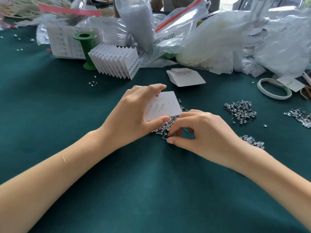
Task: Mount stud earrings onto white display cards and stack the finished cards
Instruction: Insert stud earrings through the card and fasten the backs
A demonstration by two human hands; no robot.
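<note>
Now the left hand [134, 113] grips a matte white card [165, 106] (three studs in), while the right hand [200, 132] pinches a stud [164, 137].

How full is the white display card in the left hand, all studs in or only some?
Partly filled. The white display card shows three studs in its top row; the remaining punched holes are bare.

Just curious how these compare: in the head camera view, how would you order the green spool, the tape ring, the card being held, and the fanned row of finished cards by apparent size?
1. Fanned row of finished cards.
2. Green spool, card being held, and tape ring: these look about alike, and distance differs, so no firm order.
</note>
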